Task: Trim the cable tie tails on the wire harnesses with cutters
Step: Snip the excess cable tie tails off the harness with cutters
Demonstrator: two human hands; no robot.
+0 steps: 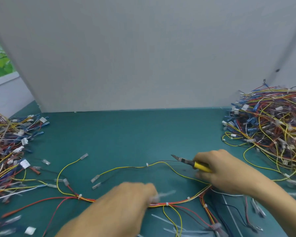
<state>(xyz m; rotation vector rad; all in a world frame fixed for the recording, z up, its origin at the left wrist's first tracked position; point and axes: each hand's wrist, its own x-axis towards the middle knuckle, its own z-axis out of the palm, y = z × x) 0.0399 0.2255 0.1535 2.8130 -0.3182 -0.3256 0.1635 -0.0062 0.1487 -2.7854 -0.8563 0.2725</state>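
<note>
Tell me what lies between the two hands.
In the head view, a red, orange and yellow wire bundle with two white cable ties runs from the left hand toward the right hand holding yellow-handled cutters.

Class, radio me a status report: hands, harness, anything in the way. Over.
Right hand grips yellow-handled cutters, tips pointing left. Left hand blurred on the harness, grip unclear. Loose cable ties lie beside it.
</note>
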